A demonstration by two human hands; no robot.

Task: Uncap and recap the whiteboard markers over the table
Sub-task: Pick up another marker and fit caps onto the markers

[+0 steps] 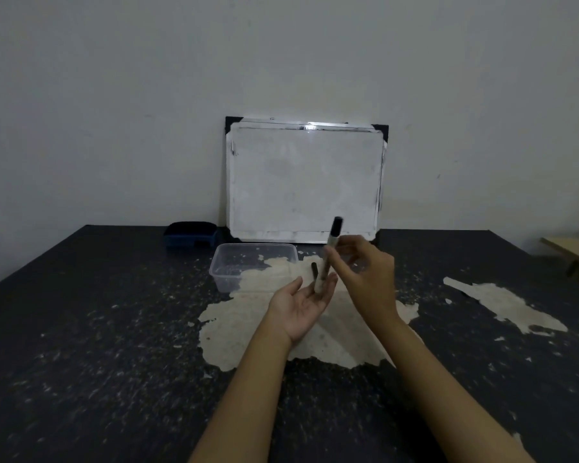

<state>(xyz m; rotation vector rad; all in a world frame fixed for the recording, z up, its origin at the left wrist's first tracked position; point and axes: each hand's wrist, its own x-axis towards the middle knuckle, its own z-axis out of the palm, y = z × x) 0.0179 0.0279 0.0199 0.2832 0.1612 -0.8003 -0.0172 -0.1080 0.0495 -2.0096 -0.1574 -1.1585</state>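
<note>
The whiteboard marker (328,259) stands nearly upright at frame centre, black cap on top; the right hand (365,269) pinches its barrel mid-way, while the left hand (303,304) lies open, palm up, under its lower end; a second dark marker (314,271) seems to lie just behind on the worn table (114,329). I'd wrap the left fingers around the barrel first, then pull the cap straight along the axis; twisting sideways risks a slip; clear plastic container (248,262) sits upper left of the hands.

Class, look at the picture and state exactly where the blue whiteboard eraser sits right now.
The blue whiteboard eraser sits at the table's far edge, left of centre, just left of the whiteboard against the wall, behind the clear plastic container.
</note>
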